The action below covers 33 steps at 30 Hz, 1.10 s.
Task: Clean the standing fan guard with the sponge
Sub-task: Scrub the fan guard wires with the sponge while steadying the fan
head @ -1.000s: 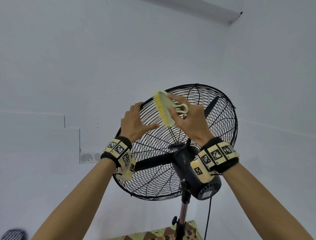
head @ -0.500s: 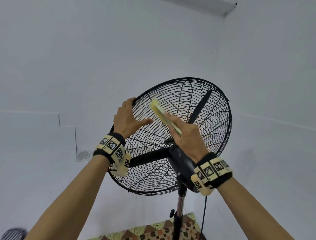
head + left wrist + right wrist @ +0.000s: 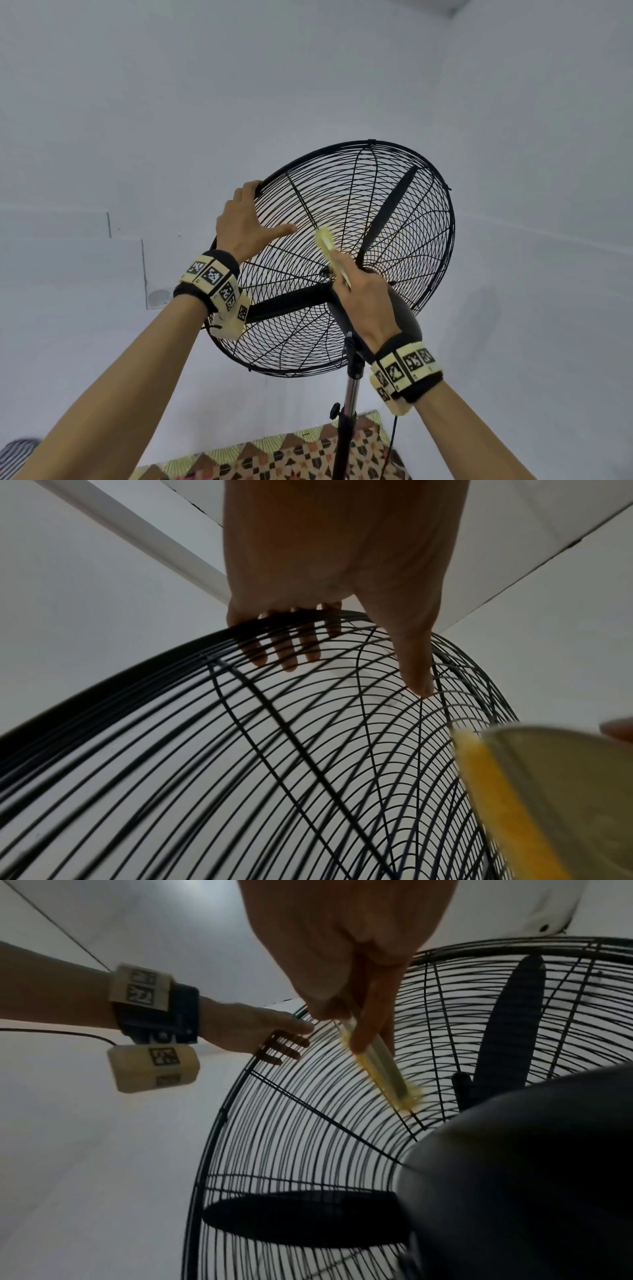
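Sponge (image 3: 329, 251) lies flat on back of fan guard (image 3: 404, 308), just above motor (image 3: 404, 315); soft, light, prob. snags on thin springy wires. Right hand (image 3: 364, 301) grip pinches its lower end. Left hand (image 3: 245, 224) hooks the rim w/ fingers curled over, thumb spread, steadying.

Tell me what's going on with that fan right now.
A person is cleaning the black wire fan guard from behind. Their left hand grips the guard's upper rim, fingers hooked over it and thumb stretched across the wires. Their right hand holds the yellow sponge against the rear wires above the motor housing. The blades look stationary. The fan stands on its pole.
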### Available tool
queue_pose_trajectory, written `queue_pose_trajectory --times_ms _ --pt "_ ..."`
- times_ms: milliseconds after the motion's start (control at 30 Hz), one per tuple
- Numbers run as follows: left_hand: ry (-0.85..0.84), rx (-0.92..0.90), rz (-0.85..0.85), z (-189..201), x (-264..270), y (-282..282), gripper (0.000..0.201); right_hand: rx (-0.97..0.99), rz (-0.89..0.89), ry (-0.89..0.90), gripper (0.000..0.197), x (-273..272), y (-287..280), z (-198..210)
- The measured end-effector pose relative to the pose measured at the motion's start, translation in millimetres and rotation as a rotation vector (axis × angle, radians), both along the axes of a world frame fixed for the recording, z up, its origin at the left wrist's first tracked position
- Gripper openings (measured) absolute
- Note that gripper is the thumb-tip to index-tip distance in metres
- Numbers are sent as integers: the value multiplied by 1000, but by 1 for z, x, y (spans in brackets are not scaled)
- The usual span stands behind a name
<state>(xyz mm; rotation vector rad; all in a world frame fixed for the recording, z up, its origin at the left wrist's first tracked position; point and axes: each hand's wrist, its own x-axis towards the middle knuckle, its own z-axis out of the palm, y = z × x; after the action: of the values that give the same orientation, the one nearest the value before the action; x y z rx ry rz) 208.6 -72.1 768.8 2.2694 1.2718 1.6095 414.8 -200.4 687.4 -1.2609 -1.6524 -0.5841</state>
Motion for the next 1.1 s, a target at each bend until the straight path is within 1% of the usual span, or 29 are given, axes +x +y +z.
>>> queue_pose_trajectory --times_ms 33,100,167,233,300,400,433,533,600,667,733,833,967,1033,1100 --pt "3 0 0 0 0 0 108 -10 -5 17 47 -1 -2 -2" --pt "10 11 -2 0 1 -1 107 53 57 26 46 -6 -4 4" --pt "8 29 -5 0 3 -2 106 141 110 -6 48 -13 -1 13" --pt "5 33 -7 0 5 -2 107 182 102 -47 48 -14 5 15" --pt "4 24 -10 0 3 -3 107 140 56 -38 47 -8 9 4" --pt "11 7 -17 0 -2 -2 110 16 -19 29 45 3 8 -17" --pt "14 6 -20 1 -4 -2 111 13 -12 51 44 4 7 -20" --pt "22 9 -20 1 -2 -4 110 114 86 104 45 -3 2 -14" --pt "26 14 -20 2 2 -6 108 139 130 95 46 -8 3 -9" --pt "26 11 -19 2 4 -6 107 113 110 47 45 -7 7 -13" --pt "20 -1 -23 2 1 -6 106 80 35 4 45 1 11 -26" --pt "22 -14 -27 3 -4 -6 107 68 -36 27 43 4 11 -34" --pt "29 -10 -32 3 0 -8 107 164 50 46 40 -6 10 -23" --pt "24 -10 -37 3 1 -8 107 152 56 31 40 -4 13 -25" --pt "19 -16 -37 3 0 -7 108 113 12 48 40 3 14 -34"
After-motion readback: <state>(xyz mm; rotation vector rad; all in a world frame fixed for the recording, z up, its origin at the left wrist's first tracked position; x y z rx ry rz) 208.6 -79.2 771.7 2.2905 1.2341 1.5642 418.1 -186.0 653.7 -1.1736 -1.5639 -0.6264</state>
